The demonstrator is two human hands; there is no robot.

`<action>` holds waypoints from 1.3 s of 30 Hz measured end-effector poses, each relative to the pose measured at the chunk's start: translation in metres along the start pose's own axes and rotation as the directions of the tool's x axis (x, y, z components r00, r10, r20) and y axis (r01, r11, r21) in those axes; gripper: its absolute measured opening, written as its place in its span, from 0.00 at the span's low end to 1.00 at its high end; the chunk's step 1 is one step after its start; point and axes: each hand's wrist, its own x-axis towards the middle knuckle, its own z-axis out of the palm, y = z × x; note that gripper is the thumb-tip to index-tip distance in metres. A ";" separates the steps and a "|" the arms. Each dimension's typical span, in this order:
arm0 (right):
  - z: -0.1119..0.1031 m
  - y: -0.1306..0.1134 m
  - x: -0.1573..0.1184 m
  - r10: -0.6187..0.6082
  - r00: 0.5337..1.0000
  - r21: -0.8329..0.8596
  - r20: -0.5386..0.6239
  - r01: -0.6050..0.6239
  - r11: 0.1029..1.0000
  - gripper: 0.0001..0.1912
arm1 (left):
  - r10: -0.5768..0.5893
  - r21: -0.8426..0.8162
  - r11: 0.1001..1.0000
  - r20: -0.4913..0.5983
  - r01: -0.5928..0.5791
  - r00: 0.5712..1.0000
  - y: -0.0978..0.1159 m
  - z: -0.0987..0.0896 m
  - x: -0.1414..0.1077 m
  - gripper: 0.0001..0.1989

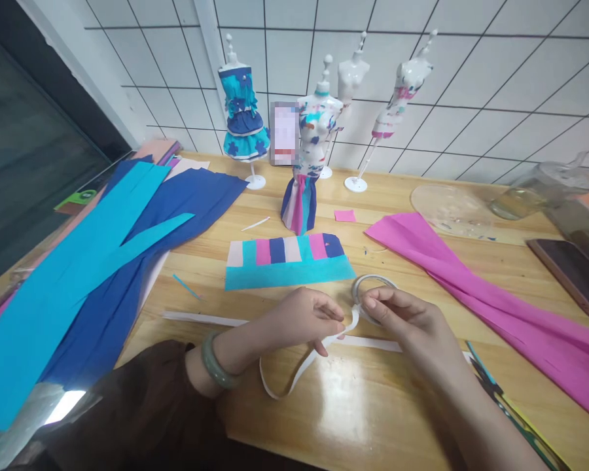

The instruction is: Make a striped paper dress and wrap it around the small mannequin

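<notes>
My left hand [310,317], with a green bangle [214,361] at the wrist, is closed on a narrow white tape strip [304,367] that loops down toward the table. The strip runs up to a roll of tape [373,281], pinched between the thumb and fingers of my right hand [405,311]. Beneath both hands a long white paper strip [196,318] lies across the table, partly hidden by them. Just beyond the hands rests a crepe paper piece [285,273] with a turquoise band below and pink, blue and turquoise stripes above.
Blue and turquoise crepe paper [93,261] covers the left side; pink crepe paper [451,275] lies at right. Scissors [510,405] are near my right forearm. Several mini mannequins [319,144] stand at the back. A phone [572,275] and a clear jug [540,190] are far right.
</notes>
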 end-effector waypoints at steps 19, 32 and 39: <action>0.011 0.000 -0.004 0.038 0.993 0.099 0.112 -0.049 0.994 0.15 | 0.025 -0.393 0.920 0.035 -0.009 0.999 -0.004 0.014 0.011 0.21; 0.006 0.013 0.006 0.039 0.998 0.142 0.053 -0.046 0.989 0.14 | 0.096 -0.448 0.891 0.014 -0.080 0.995 -0.011 0.011 0.009 0.17; 0.008 0.022 0.012 0.070 0.997 0.195 0.032 -0.075 0.978 0.20 | 0.138 -0.420 0.902 0.066 -0.098 0.988 -0.010 0.010 0.008 0.16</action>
